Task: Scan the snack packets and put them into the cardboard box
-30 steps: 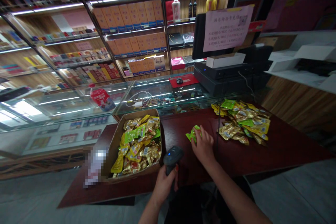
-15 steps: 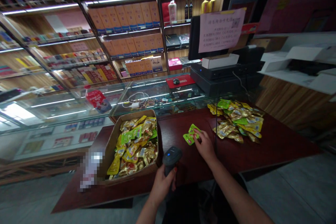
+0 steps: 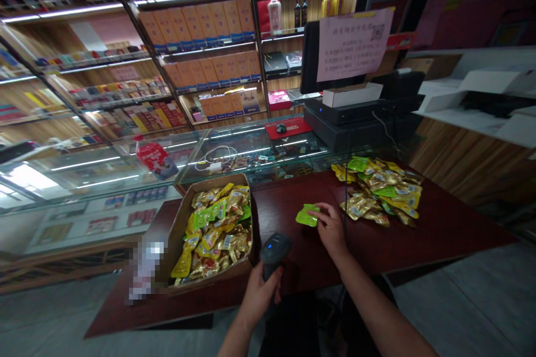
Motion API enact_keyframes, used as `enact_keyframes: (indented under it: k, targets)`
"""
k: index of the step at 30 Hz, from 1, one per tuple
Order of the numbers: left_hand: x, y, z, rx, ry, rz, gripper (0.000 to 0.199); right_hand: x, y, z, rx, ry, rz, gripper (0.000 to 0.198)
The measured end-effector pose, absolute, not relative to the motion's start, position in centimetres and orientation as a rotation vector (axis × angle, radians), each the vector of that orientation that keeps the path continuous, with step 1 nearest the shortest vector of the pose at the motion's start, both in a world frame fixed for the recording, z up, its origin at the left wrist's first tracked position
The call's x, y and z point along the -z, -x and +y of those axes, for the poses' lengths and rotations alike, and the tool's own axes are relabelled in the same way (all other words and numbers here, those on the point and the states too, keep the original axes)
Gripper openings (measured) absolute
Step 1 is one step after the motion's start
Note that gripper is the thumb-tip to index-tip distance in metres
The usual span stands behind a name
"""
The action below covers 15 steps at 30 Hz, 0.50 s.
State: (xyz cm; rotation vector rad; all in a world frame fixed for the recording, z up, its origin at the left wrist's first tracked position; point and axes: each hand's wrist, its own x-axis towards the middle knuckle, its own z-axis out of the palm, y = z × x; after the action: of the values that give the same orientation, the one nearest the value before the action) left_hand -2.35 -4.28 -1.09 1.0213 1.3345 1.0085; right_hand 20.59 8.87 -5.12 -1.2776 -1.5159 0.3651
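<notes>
My left hand (image 3: pixel 256 297) is wrapped around the handle of a dark barcode scanner (image 3: pixel 274 249) with a small blue light on top. Over the middle of the dark red table, my right hand (image 3: pixel 332 227) pinches the edge of a green snack packet (image 3: pixel 307 215) between thumb and fingers. Left of the scanner stands an open cardboard box (image 3: pixel 171 251) filled with gold, yellow and green snack packets (image 3: pixel 218 228). A loose pile of similar packets (image 3: pixel 383 189) lies to the right of my right hand.
A glass display counter (image 3: pixel 188 181) borders the table's far side. On it are a red bottle (image 3: pixel 154 157), a white cable (image 3: pixel 215 166), a mouse (image 3: pixel 281 128) and a monitor (image 3: pixel 310 61) with a pink sign. A thin dark cord (image 3: pixel 345 189) hangs beside my right hand.
My right hand has shifted slightly right. The green packaging showed two separate parts before and now shows as one shape, its printed side no longer visible. My left hand and scanner have barely moved.
</notes>
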Motion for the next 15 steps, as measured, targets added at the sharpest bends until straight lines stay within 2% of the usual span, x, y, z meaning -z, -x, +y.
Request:
enact_keyframes:
  k: [5,9,11,13,15]
  targets:
    - [1.2,2.4,-4.4,-1.011,-1.017,1.331,0.059,5.6,-20.1,8.9,-0.366,1.450,-1.646,0.050]
    - [1.4,2.5,-4.3,-1.012,-1.039,1.327,0.059,5.3,-19.3,8.8,-0.189,1.787,-1.564,0.049]
    - [1.4,2.5,-4.3,-1.015,-1.034,1.327,0.058,5.1,-18.7,8.8,-0.132,1.899,-1.627,0.062]
    - [1.3,2.4,-4.3,-1.014,-1.024,1.329,0.057,5.0,-18.3,8.7,-0.150,1.893,-1.703,0.069]
    - [1.1,2.4,-4.3,-1.012,-1.021,1.326,0.058,4.9,-18.3,8.6,-0.248,1.781,-1.733,0.067]
